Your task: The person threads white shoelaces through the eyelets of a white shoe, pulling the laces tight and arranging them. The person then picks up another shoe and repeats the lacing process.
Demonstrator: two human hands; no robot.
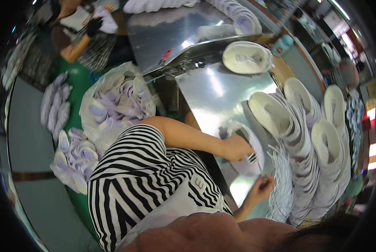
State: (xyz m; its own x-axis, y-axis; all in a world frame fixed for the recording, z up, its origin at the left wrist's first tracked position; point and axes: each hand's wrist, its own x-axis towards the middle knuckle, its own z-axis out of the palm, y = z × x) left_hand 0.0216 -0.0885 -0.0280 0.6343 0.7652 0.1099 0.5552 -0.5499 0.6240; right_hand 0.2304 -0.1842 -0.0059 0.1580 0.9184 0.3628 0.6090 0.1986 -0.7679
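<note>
A pale sneaker upper [255,145] lies on the shiny metal table [211,90] in front of me. My left hand [238,148] is closed over it, fingers bent around its opening near some dark-and-white stripes. Close to the lower end of the upper, my right hand [261,188] is pinched together. Whatever its fingertips hold is too small to make out. Right beside that hand runs a long bundle of white shoelaces [279,187].
Long nested rows of white shoes [301,147] fill the table's right side. Another white shoe [247,57] sits at the far edge, near a light-blue bottle [283,45]. Bags of lilac shoe pieces [121,101] stand on the green floor at left. A co-worker [85,33] handles a white piece.
</note>
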